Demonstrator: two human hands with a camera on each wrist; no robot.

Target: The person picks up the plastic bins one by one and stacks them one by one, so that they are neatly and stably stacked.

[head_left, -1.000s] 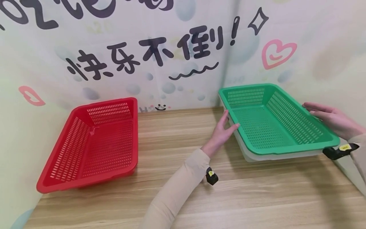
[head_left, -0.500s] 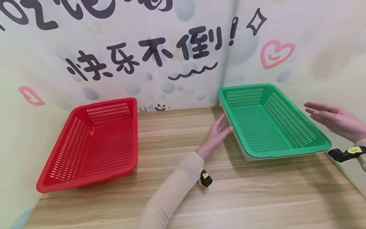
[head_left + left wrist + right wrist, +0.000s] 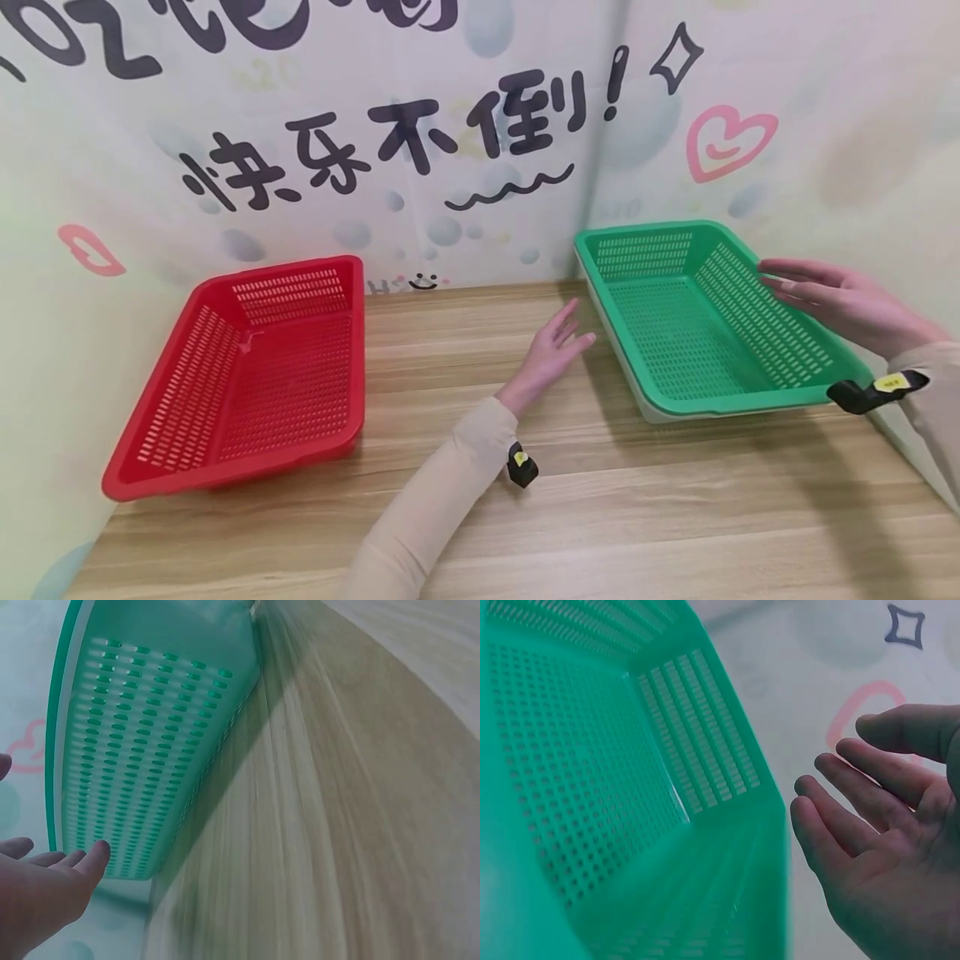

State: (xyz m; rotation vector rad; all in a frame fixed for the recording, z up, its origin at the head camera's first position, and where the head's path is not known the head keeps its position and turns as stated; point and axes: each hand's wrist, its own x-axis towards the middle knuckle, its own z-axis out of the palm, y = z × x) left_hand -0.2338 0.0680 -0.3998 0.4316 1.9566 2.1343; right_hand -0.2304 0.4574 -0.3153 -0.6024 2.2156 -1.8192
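Head view: the green basket (image 3: 705, 325) is seen at the far right of the counter (image 3: 525, 500), nested in a pale tray. Neither the left hand (image 3: 551, 354) nor the right hand (image 3: 840, 304) touches it; fingers are spread and relaxed. Both long rims should be taken evenly, since the perforated plastic looks thin and flexible.

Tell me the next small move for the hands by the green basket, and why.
Probably bring both hands back in to the long sides of the green basket and take hold. The left hand hovers open over the wooden table, short of the near rim, and the right hand is open above the far rim. Neither grips it, and it sits nested on a white tray.
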